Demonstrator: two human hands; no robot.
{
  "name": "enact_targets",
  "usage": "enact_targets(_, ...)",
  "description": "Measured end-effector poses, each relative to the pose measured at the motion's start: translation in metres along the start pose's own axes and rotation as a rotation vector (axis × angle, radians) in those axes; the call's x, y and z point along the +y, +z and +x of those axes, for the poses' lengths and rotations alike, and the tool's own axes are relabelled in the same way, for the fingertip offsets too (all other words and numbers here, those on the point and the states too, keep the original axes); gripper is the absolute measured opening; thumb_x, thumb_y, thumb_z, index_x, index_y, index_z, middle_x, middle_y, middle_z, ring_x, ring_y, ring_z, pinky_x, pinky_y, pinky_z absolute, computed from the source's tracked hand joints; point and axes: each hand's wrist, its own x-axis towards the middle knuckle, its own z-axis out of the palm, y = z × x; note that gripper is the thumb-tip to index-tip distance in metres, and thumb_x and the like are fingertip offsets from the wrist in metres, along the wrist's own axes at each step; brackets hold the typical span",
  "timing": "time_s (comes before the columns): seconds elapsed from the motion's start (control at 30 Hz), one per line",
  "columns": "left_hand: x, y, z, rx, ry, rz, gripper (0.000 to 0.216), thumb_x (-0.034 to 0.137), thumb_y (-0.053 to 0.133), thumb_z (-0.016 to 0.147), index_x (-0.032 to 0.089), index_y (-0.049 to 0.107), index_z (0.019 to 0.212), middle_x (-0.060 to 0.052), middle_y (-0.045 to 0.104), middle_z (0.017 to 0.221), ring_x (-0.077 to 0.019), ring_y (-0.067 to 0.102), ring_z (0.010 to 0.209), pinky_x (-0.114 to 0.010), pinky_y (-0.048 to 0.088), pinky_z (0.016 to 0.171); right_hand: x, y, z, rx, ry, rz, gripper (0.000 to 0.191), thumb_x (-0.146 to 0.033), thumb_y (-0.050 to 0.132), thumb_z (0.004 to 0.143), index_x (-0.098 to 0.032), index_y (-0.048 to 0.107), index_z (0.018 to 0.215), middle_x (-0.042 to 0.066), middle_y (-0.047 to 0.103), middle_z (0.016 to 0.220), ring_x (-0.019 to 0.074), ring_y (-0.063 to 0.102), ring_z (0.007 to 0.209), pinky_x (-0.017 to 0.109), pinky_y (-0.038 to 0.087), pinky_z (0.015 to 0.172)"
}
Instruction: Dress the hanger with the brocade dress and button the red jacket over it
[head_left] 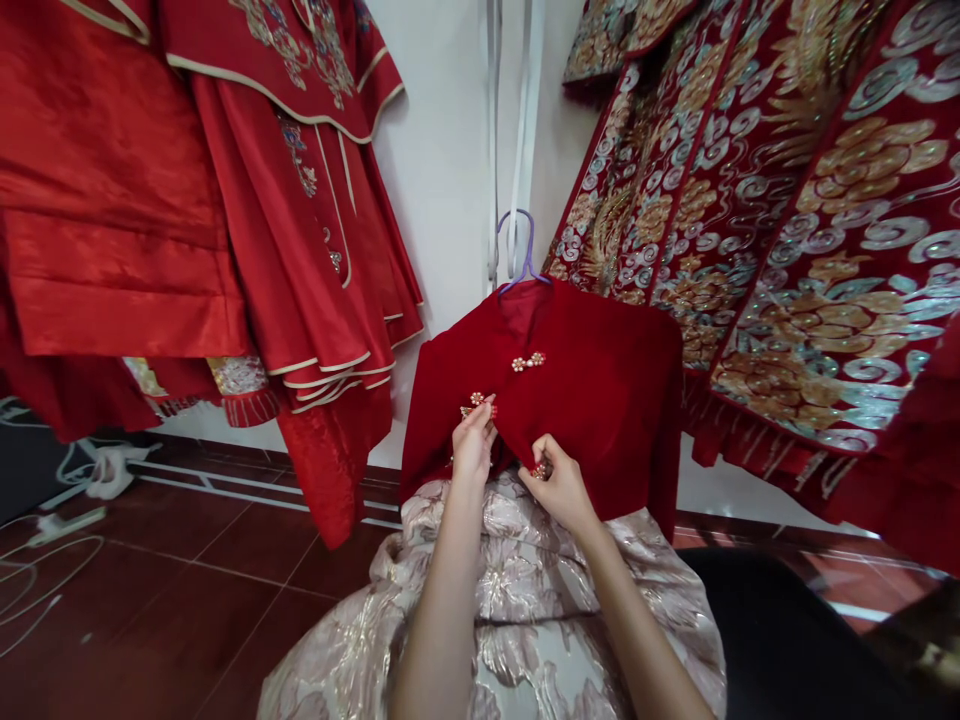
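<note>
A dark red velvet jacket point(600, 390) hangs on a purple hanger point(525, 255) in front of me, above a pale brocade skirt point(525, 600). One jewelled clasp point(528, 362) near the collar is fastened. My left hand point(474, 440) pinches the left front edge of the jacket at a second clasp point(475, 402). My right hand point(559, 485) is closed on the right front edge, its fingers around a small jewelled button point(540, 470). Both hands meet at the jacket's front opening.
Red satin garments point(247, 200) with cream trim hang at the left. Heavily embroidered red and gold robes point(787, 230) hang at the right. White straps point(514, 120) dangle on the white wall. White cables point(67, 510) lie on the dark red tiled floor.
</note>
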Motion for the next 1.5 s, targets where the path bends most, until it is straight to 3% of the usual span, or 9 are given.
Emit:
enact_targets(0.27, 0.016, 0.024, -0.002, -0.019, 0.039, 0.22, 0.029, 0.033, 0.056, 0.081, 0.013, 0.068, 0.098, -0.01, 0.07, 0.104, -0.0163, 0.066, 0.087, -0.026, 0.051, 0.075, 0.001, -0.009, 0.001, -0.023, -0.03, -0.027, 0.021, -0.018, 0.052, 0.07, -0.021, 0.031, 0.068, -0.007, 0.033, 0.062, 0.0079, 0.032, 0.056, 0.019, 0.028, 0.055)
enact_targets(0.5, 0.049, 0.071, 0.008, -0.196, 0.67, 1.044, 0.018, 0.024, 0.058, 0.083, 0.019, 0.067, 0.097, -0.008, 0.063, 0.098, -0.0167, 0.058, 0.087, -0.029, 0.047, 0.083, 0.006, -0.029, 0.005, -0.001, -0.061, 0.006, 0.028, -0.018, 0.052, 0.071, -0.021, 0.025, 0.062, -0.007, 0.025, 0.059, 0.0075, 0.027, 0.055, 0.02, 0.024, 0.053)
enact_targets(0.6, 0.06, 0.077, 0.013, -0.223, 0.781, 1.396, 0.014, 0.027, 0.059, 0.083, 0.019, 0.067, 0.092, -0.008, 0.057, 0.092, -0.0218, 0.053, 0.093, -0.035, 0.044, 0.085, 0.008, -0.041, 0.005, -0.002, -0.068, 0.021, 0.028, -0.018, 0.051, 0.07, -0.021, 0.025, 0.061, -0.007, 0.025, 0.058, 0.0075, 0.027, 0.055, 0.02, 0.024, 0.053)
enact_targets(0.73, 0.073, 0.078, 0.02, -0.376, 0.898, 1.57, 0.013, 0.029, 0.058, 0.084, 0.019, 0.065, 0.087, -0.007, 0.055, 0.093, -0.0226, 0.049, 0.096, -0.036, 0.041, 0.087, 0.007, -0.061, 0.005, 0.014, -0.049, 0.017, 0.029, -0.019, 0.052, 0.072, -0.021, 0.025, 0.06, -0.007, 0.025, 0.057, 0.0074, 0.026, 0.055, 0.021, 0.024, 0.052)
enact_targets(0.93, 0.086, 0.077, 0.034, -0.64, 1.093, 1.608, 0.01, 0.029, 0.056, 0.084, 0.02, 0.058, 0.084, -0.001, 0.06, 0.089, -0.0171, 0.051, 0.094, -0.041, 0.027, 0.106, -0.008, -0.087, 0.0, -0.317, 0.109, 0.048, 0.024, -0.028, 0.061, 0.076, -0.02, 0.039, 0.072, -0.005, 0.041, 0.067, 0.0085, 0.04, 0.061, 0.022, 0.036, 0.058)
enact_targets(1.13, 0.086, 0.077, 0.043, -0.735, 1.204, 1.685, 0.016, 0.026, 0.043, 0.091, 0.021, 0.056, 0.085, 0.001, 0.06, 0.08, -0.0161, 0.053, 0.092, -0.049, 0.013, 0.114, -0.02, -0.105, -0.017, -0.618, 0.291, 0.047, 0.043, -0.043, 0.063, 0.079, -0.021, 0.05, 0.114, 0.004, 0.061, 0.093, 0.0152, 0.059, 0.081, 0.032, 0.05, 0.076)
enact_targets(1.23, 0.086, 0.077, 0.044, -0.707, 1.273, 1.739, 0.022, 0.027, 0.035, 0.094, 0.02, 0.055, 0.088, -0.001, 0.061, 0.08, -0.0175, 0.054, 0.092, -0.052, 0.012, 0.114, -0.027, -0.104, -0.017, -0.485, 0.254, 0.006, 0.038, -0.044, 0.06, 0.081, -0.02, 0.054, 0.11, 0.006, 0.063, 0.094, 0.0171, 0.062, 0.085, 0.035, 0.052, 0.08)
enact_targets(1.4, 0.089, 0.082, 0.045, -0.646, 1.296, 1.853, 0.03, 0.029, 0.025, 0.097, 0.015, 0.052, 0.097, -0.004, 0.061, 0.089, -0.0157, 0.058, 0.083, -0.045, 0.019, 0.111, -0.06, -0.068, 0.026, 0.052, -0.048, 0.084, 0.037, -0.047, 0.053, 0.086, -0.021, 0.052, 0.112, 0.01, 0.058, 0.12, 0.0195, 0.057, 0.11, 0.035, 0.049, 0.093)
enact_targets(1.5, 0.094, 0.085, 0.047, -0.596, 1.27, 2.005, 0.031, 0.026, 0.026, 0.095, 0.011, 0.053, 0.101, -0.009, 0.061, 0.096, -0.0186, 0.06, 0.086, -0.042, 0.027, 0.103, -0.085, -0.033, 0.068, 0.065, -0.24, 0.132, 0.049, -0.051, 0.04, 0.092, -0.02, 0.042, 0.13, 0.011, 0.046, 0.138, 0.0182, 0.044, 0.129, 0.036, 0.037, 0.108)
